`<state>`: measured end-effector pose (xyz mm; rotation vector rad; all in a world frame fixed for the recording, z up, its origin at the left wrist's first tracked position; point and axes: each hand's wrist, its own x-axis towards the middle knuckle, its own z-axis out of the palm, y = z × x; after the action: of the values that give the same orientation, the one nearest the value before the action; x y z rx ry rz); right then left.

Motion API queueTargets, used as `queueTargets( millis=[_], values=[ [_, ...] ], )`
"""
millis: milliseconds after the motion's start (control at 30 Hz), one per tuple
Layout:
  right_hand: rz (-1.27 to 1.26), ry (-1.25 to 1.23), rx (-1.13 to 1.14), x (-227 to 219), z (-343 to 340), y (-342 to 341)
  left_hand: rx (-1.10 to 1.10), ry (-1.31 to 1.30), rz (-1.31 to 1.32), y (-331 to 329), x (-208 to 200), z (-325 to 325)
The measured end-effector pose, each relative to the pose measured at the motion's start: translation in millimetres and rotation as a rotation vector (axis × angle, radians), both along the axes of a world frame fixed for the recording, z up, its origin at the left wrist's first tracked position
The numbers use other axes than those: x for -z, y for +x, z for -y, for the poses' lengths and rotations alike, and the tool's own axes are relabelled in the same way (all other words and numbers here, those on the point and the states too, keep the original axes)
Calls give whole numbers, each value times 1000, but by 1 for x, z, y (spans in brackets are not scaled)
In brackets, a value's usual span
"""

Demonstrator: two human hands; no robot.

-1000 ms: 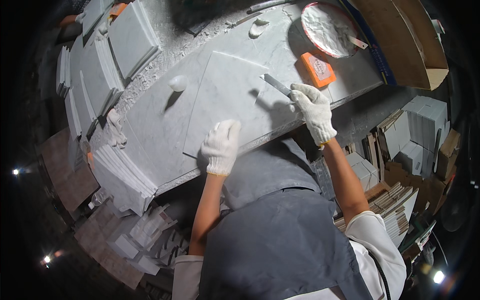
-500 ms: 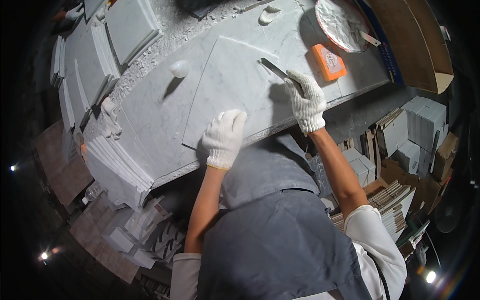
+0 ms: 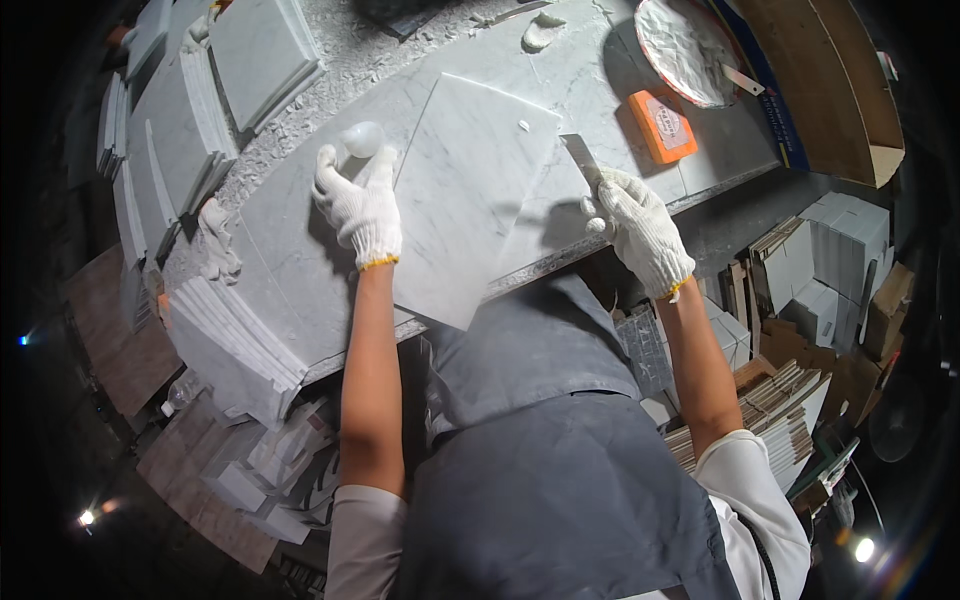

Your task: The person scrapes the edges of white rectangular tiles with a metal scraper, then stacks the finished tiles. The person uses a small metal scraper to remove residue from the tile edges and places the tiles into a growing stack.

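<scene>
Dim workshop, lamps glaring at the dark edges; pale, veined worktop (image 3: 283, 235) runs aslant across the view, its rear strip covered in whitish crumbs.

Left hand (image 3: 360, 205), in a white knitted glove: thumb and forefinger spread, reaching about a rounded milky-white piece (image 3: 363, 139). Thumb close against its near right side; cannot tell whether it touches.

Right hand (image 3: 640, 230), gloved likewise: fingers pinching a flat metal scraper (image 3: 579, 158), blade pointing up and leftward, seen just right of the slab's edge.

Marble slab (image 3: 465, 190) lies between the two hands, set askew, one corner jutting past the worktop's front edge toward the grey apron (image 3: 560, 490). Small white dab (image 3: 524, 126) on its face, near the far right corner.

Farther right: orange box (image 3: 662, 127) with a pale label, then a red-rimmed tub (image 3: 682, 50) of white paste, a second blade (image 3: 742, 80) resting across its rim. Long cardboard carton (image 3: 840, 90) beyond.

Far side: pale lump (image 3: 543, 32) on the surface. Left: crumpled whitish cloth or glove (image 3: 218, 240), near stack of slabs (image 3: 240, 345), larger slabs (image 3: 265, 60) piled behind.
</scene>
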<state>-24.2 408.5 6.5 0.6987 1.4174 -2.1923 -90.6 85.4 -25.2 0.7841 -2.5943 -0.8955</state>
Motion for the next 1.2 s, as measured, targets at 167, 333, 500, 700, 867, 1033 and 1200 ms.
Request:
queueTargets(
  millis=[167, 333, 500, 700, 867, 1033, 1200],
  values=[
    [50, 129, -45, -1, -8, -12, -5, 160, -63, -24, 3, 0],
    [-124, 279, -51, 8, -4, -34, -46, 98, -49, -30, -7, -8],
    [-134, 325, -77, 15, 8, -60, 0, 306, -294, -9, -15, -24],
    [-75, 531, -251, 6, 27, -83, 111, 595, -428, 46, -8, -56],
    [-40, 701, -294, -5, 39, -91, 200, 558, -344, 63, -5, -64],
    [-58, 711, -220, -4, 44, -90, 209, 645, -360, 67, 1, -71],
    [-77, 770, -257, 9, 42, -92, 236, 599, -241, 73, -4, -75]
  ],
)
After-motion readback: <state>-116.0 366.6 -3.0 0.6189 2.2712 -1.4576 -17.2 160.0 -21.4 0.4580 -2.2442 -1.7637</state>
